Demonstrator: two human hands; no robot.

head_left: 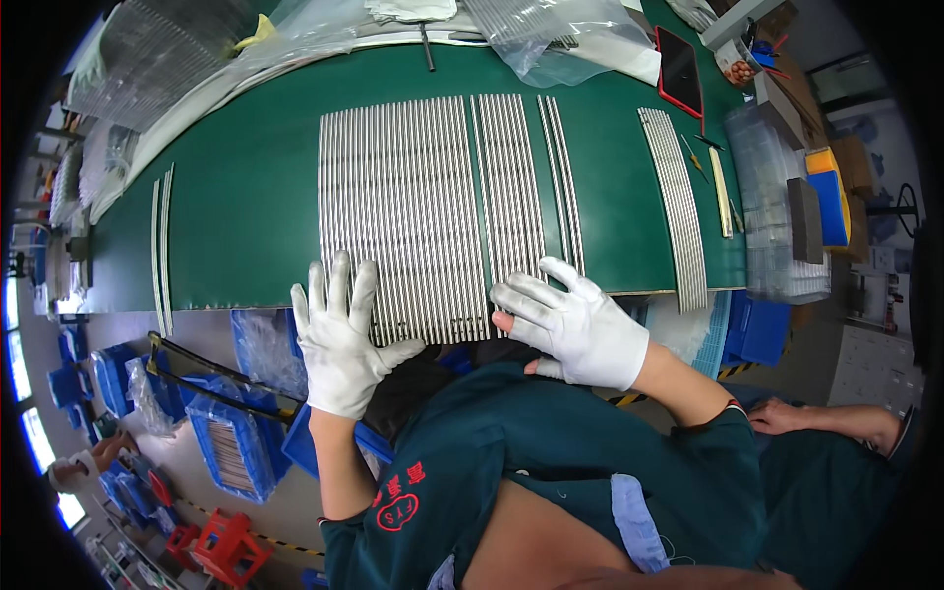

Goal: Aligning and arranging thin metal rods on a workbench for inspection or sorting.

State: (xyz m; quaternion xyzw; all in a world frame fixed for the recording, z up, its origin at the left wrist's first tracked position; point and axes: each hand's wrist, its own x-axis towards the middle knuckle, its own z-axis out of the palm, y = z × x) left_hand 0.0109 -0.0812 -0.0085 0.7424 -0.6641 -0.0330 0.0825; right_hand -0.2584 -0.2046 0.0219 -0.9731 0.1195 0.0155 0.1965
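Note:
A wide row of thin silver metal rods (393,197) lies side by side on the green table, their near ends at the front edge. My left hand (340,344), in a white glove, rests flat at the lower left of this row with its fingers spread. To its right, a narrower group of rods (509,177) is set off by a small gap. My right hand (575,329) lies over the near end of that group, fingers stretched out; its glove leaves a fingertip and the thumb tip bare. A few separate rods (562,187) lie just beyond it.
Another band of rods (676,206) lies at the right, and a few rods (162,246) at the far left. A red-edged phone (679,74), clear plastic boxes (772,206) and plastic bags (546,39) line the table's sides. Blue bins (231,438) stand below; a co-worker's hand (777,416) shows at right.

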